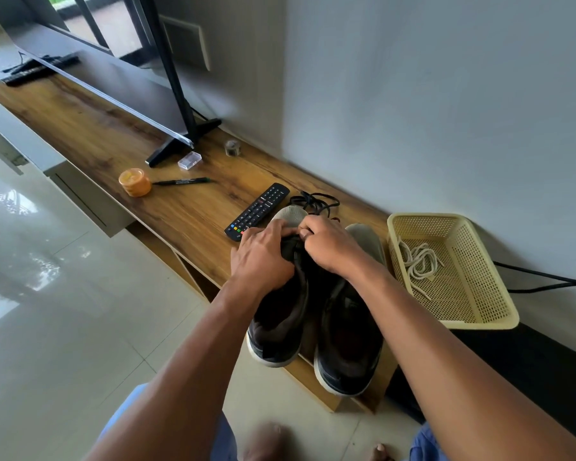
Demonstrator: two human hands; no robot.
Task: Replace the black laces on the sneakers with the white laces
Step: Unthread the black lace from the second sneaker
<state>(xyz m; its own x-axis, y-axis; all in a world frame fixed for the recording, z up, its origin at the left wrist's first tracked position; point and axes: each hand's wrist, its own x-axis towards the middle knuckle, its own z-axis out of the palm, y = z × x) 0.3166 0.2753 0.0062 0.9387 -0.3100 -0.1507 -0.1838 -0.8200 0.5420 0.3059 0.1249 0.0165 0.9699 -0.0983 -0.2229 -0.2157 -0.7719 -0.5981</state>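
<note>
- The two sneakers stand side by side at the near edge of the wooden TV bench, heels hanging over that edge, toes toward the wall; the left sneaker [280, 314] is the one being worked on, the right sneaker [350, 334] sits just beside it, touching
- The left hand [263, 257] lies over the left sneaker's tongue, fingers curled and gripping its dark upper near the toe
- The right hand [330, 244] meets it from the other side, fingers curled and pinching at the eyelet area; what it pinches is hidden by the knuckles
- A loose heap of black laces [316, 199] lies just beyond the toes, toward the back edge of the bench
- The white laces [418, 261] lie coiled in the cream basket [479, 314] at the bench's right end, near the right sneaker
- Judged step: freeing black lace from the left sneaker; whether any remains threaded I cannot tell
- Next move calls for a clean pull through the eyelets, then a reach to the basket
- A remote control [256, 211] lies just left of the toes
</note>
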